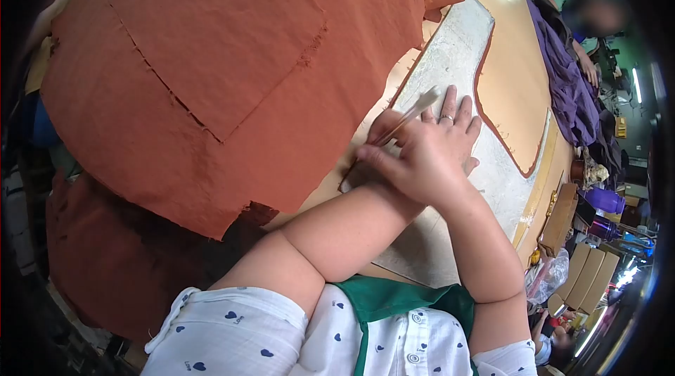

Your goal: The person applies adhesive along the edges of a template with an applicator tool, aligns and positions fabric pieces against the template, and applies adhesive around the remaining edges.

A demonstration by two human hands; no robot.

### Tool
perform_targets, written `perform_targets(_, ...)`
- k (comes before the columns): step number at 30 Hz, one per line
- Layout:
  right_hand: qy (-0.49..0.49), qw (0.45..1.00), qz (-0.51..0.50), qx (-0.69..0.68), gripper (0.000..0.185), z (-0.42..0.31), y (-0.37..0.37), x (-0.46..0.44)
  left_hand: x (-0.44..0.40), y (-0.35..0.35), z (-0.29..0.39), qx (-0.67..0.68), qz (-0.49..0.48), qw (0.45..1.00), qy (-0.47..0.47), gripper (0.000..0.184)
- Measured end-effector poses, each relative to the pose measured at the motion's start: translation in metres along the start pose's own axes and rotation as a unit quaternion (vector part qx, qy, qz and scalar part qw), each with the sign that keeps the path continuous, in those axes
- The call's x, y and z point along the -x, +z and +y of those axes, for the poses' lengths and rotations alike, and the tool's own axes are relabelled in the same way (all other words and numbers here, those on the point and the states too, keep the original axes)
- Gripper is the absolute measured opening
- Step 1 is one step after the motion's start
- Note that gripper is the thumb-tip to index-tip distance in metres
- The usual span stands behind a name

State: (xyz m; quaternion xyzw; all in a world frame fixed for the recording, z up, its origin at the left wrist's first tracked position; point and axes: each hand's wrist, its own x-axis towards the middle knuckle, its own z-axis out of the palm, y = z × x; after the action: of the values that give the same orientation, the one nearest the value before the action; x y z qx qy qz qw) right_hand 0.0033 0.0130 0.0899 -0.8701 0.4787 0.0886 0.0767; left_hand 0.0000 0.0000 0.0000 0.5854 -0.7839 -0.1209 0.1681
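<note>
My right hand is closed around a thin pen-like tool, whose far end looks pale and blurred. Under it, crossing from the left, my left hand lies flat with fingers spread and a ring on one finger. It rests on a long, worn grey-white template. Reddish-brown fabric shows along the template's curved edge, with loose threads. A large reddish-brown cloth with slit lines covers the left side, close to my right fingertips.
The tan table extends beyond the template. Purple cloth hangs along its right edge. Cardboard boxes, a plastic bag and a purple container stand at right. People are partly visible at both upper edges and lower right.
</note>
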Motion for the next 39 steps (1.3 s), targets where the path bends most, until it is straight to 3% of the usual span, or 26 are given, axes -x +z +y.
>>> perform_targets(1, -0.003, 1.0, 0.023, 0.01, 0.026, 0.001, 0.002, 0.0, 0.0, -0.003, 0.0, 0.03, -0.015, 0.999, 0.0, 0.074)
perform_targets(2, -0.005, 0.999, 0.045, 0.019, 0.026, 0.002, 0.005, 0.001, -0.001, -0.002, 0.003, -0.027, -0.028, 0.999, -0.011, 0.073)
perform_targets(3, 0.017, 0.993, 0.027, -0.117, 0.022, 0.013, 0.009, -0.009, -0.004, 0.001, 0.008, -0.083, -0.041, 0.995, -0.022, 0.073)
perform_targets(5, 0.072, 0.919, 0.014, -0.389, 0.014, 0.034, 0.017, -0.027, -0.01, 0.011, 0.014, -0.126, -0.011, 0.991, -0.051, 0.065)
perform_targets(7, 0.087, 0.884, 0.005, -0.459, 0.02, 0.037, 0.013, -0.035, -0.011, 0.014, 0.011, -0.073, 0.061, 0.993, -0.064, 0.054)
perform_targets(8, 0.079, 0.941, 0.012, -0.33, 0.021, 0.031, 0.013, -0.032, -0.01, 0.015, 0.008, -0.035, 0.091, 0.994, -0.057, 0.052)
perform_targets(11, 0.022, 0.992, 0.058, -0.107, 0.023, 0.024, 0.023, -0.018, 0.007, -0.017, 0.001, -0.041, 0.015, 0.999, -0.005, 0.07)
perform_targets(14, 0.03, 0.953, 0.028, -0.3, 0.018, 0.037, 0.011, -0.035, -0.006, 0.005, 0.008, -0.024, 0.008, 0.999, -0.02, 0.064)
perform_targets(15, 0.033, 0.932, 0.021, -0.361, 0.017, 0.044, 0.006, -0.042, -0.014, 0.04, 0.01, -0.024, 0.02, 0.999, -0.018, 0.062)
perform_targets(16, 0.076, 0.897, 0.02, -0.436, 0.014, 0.056, 0.01, -0.055, -0.019, 0.037, 0.009, 0.072, -0.012, 0.997, -0.011, 0.062)
perform_targets(17, 0.056, 0.875, 0.05, -0.477, 0.012, 0.071, 0.013, -0.07, -0.022, 0.034, 0.007, 0.167, -0.046, 0.985, -0.004, 0.062)
perform_targets(20, 0.052, 0.891, 0.125, -0.434, 0.013, 0.11, 0.013, -0.11, -0.003, -0.007, 0.007, 0.17, 0.056, 0.983, -0.043, 0.058)
perform_targets(23, 0.065, 0.871, 0.163, -0.458, 0.014, 0.133, 0.005, -0.14, -0.008, -0.021, 0.006, 0.159, -0.053, 0.985, -0.05, 0.066)
perform_targets(26, 0.087, 0.88, 0.182, -0.43, 0.017, 0.144, 0.001, -0.16, -0.009, -0.026, 0.005, 0.161, -0.062, 0.984, -0.047, 0.067)
perform_targets(29, 0.031, 0.91, 0.189, -0.367, 0.017, 0.132, 0.009, -0.143, -0.007, -0.021, 0.007, 0.154, -0.031, 0.986, -0.051, 0.066)
perform_targets(31, 0.056, 0.937, 0.129, -0.32, 0.016, 0.1, 0.004, -0.107, -0.01, -0.01, 0.008, 0.201, -0.02, 0.978, -0.058, 0.065)
perform_targets(33, 0.01, 0.922, 0.051, -0.383, 0.012, 0.074, 0.007, -0.071, -0.021, 0.022, 0.007, 0.295, -0.032, 0.953, -0.064, 0.063)
perform_targets(34, -0.044, 0.938, 0.043, -0.341, 0.013, 0.063, 0.007, -0.057, -0.021, 0.047, 0.012, 0.304, 0.042, 0.944, -0.12, 0.06)
perform_targets(35, -0.096, 0.949, 0.035, -0.297, 0.013, 0.058, 0.007, -0.049, -0.02, -0.043, -0.001, 0.137, -0.179, 0.973, -0.041, 0.056)
perform_targets(38, -0.025, 0.926, 0.01, -0.376, 0.013, 0.065, 0.001, -0.061, -0.014, -0.003, 0.007, 0.135, -0.083, 0.986, -0.044, 0.059)
perform_targets(39, 0.007, 0.922, 0.056, -0.382, 0.013, 0.08, 0.008, -0.079, -0.012, -0.005, 0.008, 0.128, -0.076, 0.987, -0.054, 0.06)
